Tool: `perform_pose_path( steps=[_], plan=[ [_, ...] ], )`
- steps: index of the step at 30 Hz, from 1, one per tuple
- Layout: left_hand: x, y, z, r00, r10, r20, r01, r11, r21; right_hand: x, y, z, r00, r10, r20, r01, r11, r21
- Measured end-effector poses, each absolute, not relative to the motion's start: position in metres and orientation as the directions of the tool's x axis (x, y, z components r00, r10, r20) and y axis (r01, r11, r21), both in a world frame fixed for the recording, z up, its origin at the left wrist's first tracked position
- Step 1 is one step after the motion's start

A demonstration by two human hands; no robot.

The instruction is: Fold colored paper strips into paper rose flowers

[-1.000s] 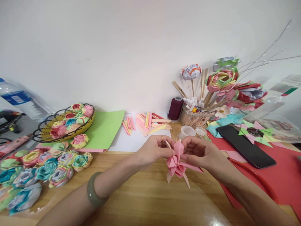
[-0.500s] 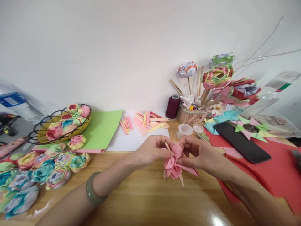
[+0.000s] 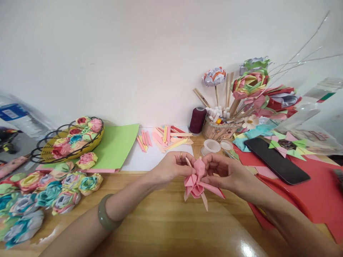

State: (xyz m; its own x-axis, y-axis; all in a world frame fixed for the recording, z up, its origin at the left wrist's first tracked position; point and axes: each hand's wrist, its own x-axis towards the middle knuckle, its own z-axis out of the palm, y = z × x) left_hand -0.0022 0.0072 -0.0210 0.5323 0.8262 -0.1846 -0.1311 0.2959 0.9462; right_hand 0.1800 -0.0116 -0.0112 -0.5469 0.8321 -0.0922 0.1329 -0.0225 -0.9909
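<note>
A pink folded-paper flower [image 3: 194,184] is held above the wooden table, with narrow folded strips sticking out around it. My left hand [image 3: 175,167] pinches its left side between thumb and fingers. From the other side, my right hand [image 3: 221,169] grips it near the upper petal, fingers bent and closed. The fingertips behind the petals are partly hidden. Just beyond the hands lie loose folded paper strips [image 3: 171,137] in pink, yellow and red on a white sheet [image 3: 139,162].
Finished paper flowers [image 3: 50,192] crowd the left, beside a yellow basket [image 3: 44,153]. A maroon thread spool [image 3: 197,120], clear tape roll [image 3: 211,146] and stick-filled holder [image 3: 218,131] stand behind. At right lie a phone [image 3: 277,160], red scissors [image 3: 286,194] and red paper [image 3: 321,185].
The pink paper flower has shifted slightly left and tilted, and its upper petal shows more. Both hands keep their hold; the view has shifted a little.
</note>
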Motion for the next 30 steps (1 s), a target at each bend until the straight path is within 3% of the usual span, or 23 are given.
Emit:
perform_pose_path(
  steps=[11, 18, 30],
  plan=[
    [-0.0036, 0.0035, -0.0199, 0.518, 0.838, -0.169, 0.022, 0.184, 0.983, 0.1761, -0.0130, -0.0132, -0.526, 0.844, -0.104, 0.223, 0.019, -0.975],
    [-0.0025, 0.0032, -0.0212, 0.481, 0.866, -0.136, 0.023, 0.143, 0.990, 0.1766, -0.0140, -0.0104, -0.531, 0.846, -0.050, 0.172, 0.050, -0.984],
    [-0.0039, 0.0054, -0.0187, 0.516, 0.844, -0.147, -0.008, 0.177, 0.984, 0.1741, -0.0116, -0.0141, -0.452, 0.879, -0.150, 0.084, -0.125, -0.989]
  ],
)
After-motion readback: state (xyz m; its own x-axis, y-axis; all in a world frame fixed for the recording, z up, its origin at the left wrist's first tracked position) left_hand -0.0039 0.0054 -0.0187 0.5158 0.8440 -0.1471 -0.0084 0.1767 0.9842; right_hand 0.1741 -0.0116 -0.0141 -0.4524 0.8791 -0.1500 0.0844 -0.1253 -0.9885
